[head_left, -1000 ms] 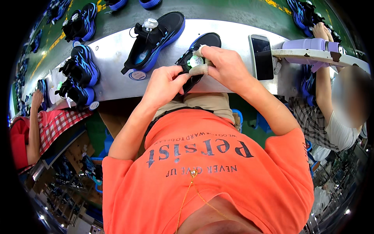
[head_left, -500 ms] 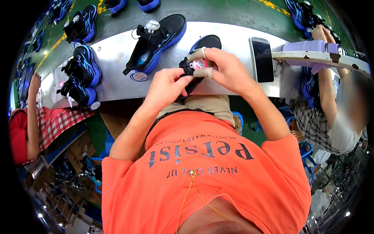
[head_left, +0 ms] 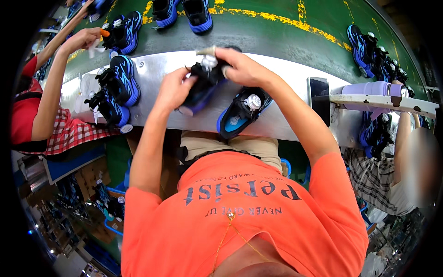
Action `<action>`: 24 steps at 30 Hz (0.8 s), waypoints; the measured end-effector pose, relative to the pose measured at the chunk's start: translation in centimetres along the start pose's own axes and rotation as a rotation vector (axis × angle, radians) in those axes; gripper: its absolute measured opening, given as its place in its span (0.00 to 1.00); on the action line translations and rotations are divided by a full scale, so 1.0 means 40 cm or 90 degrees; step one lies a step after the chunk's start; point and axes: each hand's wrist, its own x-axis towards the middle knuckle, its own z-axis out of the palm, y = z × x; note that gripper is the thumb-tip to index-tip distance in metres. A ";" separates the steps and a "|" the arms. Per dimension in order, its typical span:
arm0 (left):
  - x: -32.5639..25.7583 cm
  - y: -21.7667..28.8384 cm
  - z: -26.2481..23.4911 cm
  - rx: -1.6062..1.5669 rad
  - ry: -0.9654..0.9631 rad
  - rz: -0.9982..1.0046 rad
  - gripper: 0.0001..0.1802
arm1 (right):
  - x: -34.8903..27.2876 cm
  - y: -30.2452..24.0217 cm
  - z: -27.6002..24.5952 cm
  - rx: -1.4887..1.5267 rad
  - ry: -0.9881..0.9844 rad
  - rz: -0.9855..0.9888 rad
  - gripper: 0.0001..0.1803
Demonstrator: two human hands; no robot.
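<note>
Both of my hands hold a black and blue shoe [head_left: 203, 87] lifted over the metal work table [head_left: 286, 120]. My left hand [head_left: 173, 87] grips its left side. My right hand [head_left: 242, 67] covers its top right end, next to the white round dial on the shoe. A second black and blue shoe [head_left: 242, 111] with a white dial lies on the table just right of it, toe toward me. My orange shirt fills the lower part of the view.
Two more blue shoes [head_left: 117, 87] stand at the table's left end. A person in red at left reaches to shoes on the green belt [head_left: 277, 32]. A dark phone [head_left: 318, 94] lies at right, near a purple bottle [head_left: 369, 88]. Another person sits at right.
The shoe I worked on now lies on the table to the right. My hands have shifted left and picked up the other shoe. The person at left has raised an arm.
</note>
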 end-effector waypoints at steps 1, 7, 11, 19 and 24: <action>-0.032 0.016 0.007 -0.038 0.016 0.030 0.15 | -0.024 -0.006 -0.009 0.023 -0.053 -0.018 0.38; -0.069 0.023 0.078 -0.146 0.062 0.029 0.13 | -0.046 -0.070 -0.032 -0.083 -0.076 0.081 0.33; -0.052 0.009 0.087 -0.229 0.067 -0.075 0.11 | -0.086 -0.091 0.014 -0.367 -0.089 -0.068 0.24; -0.146 0.109 0.019 -0.275 -0.025 -0.111 0.16 | -0.074 -0.093 0.022 -0.327 -0.077 0.057 0.22; -0.139 0.121 -0.007 -0.378 -0.263 -0.169 0.14 | -0.069 -0.157 -0.007 -0.031 -0.119 0.165 0.29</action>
